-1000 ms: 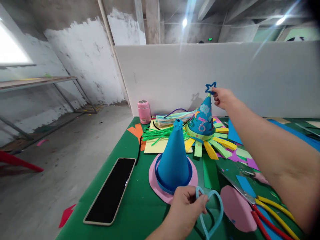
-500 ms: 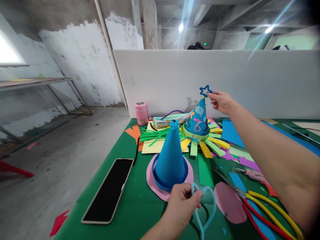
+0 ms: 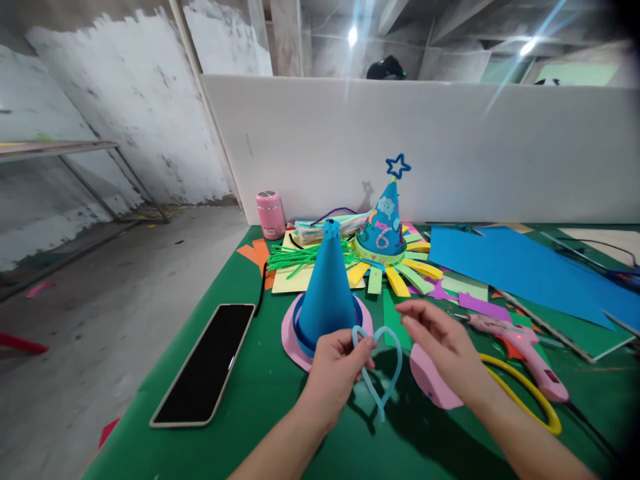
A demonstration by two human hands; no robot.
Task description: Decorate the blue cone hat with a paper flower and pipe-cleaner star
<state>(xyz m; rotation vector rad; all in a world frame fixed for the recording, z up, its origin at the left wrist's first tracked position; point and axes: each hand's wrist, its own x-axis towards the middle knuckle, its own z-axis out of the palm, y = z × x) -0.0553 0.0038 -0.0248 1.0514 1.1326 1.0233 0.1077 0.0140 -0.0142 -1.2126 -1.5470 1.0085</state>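
Observation:
My left hand [image 3: 336,367] pinches a light blue pipe cleaner bent into a heart [image 3: 380,367], just in front of a plain blue paper cone hat [image 3: 327,293] with a pink brim. My right hand [image 3: 440,347] hovers beside the heart's right side, fingers loosely curled and apart, holding nothing. Farther back stands a decorated blue cone hat [image 3: 383,223] with a blue star [image 3: 397,165] on its tip and a fringe of yellow and green paper strips.
A dark phone [image 3: 205,363] lies at the left of the green table [image 3: 260,427]. A pink glue gun [image 3: 515,340], yellow pipe cleaner loop [image 3: 535,397], pink paper disc [image 3: 430,387], blue sheet [image 3: 520,267], green pipe cleaners [image 3: 295,259] and a pink cup [image 3: 269,215] surround the hats. A white partition [image 3: 500,147] backs the table.
My right hand has left the star on the decorated hat and come back down beside the heart. The left hand keeps its hold on the heart. The view has shifted slightly.

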